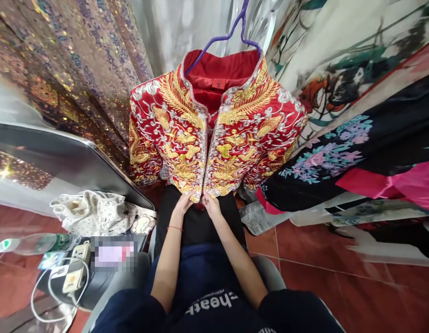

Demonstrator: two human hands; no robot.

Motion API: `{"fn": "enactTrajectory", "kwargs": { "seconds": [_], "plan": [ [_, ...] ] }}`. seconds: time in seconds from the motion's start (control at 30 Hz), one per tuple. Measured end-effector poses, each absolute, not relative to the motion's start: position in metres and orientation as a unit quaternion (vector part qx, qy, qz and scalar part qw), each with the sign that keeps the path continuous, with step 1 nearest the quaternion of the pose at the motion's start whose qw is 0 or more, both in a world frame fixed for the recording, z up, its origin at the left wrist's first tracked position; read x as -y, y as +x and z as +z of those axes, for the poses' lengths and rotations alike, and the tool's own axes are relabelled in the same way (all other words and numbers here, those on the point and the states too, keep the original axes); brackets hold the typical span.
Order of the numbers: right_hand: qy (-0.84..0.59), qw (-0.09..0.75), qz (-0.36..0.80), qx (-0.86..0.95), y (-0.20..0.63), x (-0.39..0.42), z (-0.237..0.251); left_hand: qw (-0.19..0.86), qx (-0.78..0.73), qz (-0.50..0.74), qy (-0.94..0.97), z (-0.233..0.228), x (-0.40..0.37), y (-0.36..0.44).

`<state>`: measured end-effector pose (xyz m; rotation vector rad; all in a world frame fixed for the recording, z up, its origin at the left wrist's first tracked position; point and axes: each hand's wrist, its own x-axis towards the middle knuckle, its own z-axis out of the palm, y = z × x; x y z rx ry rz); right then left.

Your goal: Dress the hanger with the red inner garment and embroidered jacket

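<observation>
Red silk thick with gold and silver embroidery fills the middle of my view: a jacket (214,134) hanging on a purple hanger (231,32), its front open down the centre and a small label showing at the red collar lining. The hanger's hook runs out of frame at the top, so I cannot see what it hangs from. The jacket's sleeves fold away at both sides and their ends are hard to make out.

My left hand (184,202) pinches the lower hem of the left front panel, fingers closed on the cloth edge; a thin red cord sits on that wrist. My right hand (210,205) grips the hem of the other panel just beside it, the two hands nearly touching at the opening. The fingertips of both are partly buried under the hem.

Sequinned fabric (61,60) hangs at the left, a black flowered garment (342,152) at the right. On the low bench (92,291) to my left lie a white spotted cloth (92,212), a blurred patch and a white charger with cable (73,273). Red tiles (339,282) cover the floor.
</observation>
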<state>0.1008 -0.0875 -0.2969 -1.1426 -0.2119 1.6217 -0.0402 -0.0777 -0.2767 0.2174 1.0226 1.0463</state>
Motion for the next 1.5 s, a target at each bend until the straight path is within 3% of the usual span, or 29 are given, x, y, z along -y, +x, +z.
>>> {"fn": "enactTrajectory", "kwargs": {
  "seconds": [0.5,1.5],
  "plan": [
    [-0.426,0.553,0.694,0.176,0.104,0.110,-0.266,0.797,-0.398,0.453,0.019,-0.255,0.088,-0.033],
    [-0.426,0.618,0.658,0.068,0.076,0.121,-0.247,0.735,-0.420,0.518,0.121,-0.251,0.094,-0.012]
  ]
}}
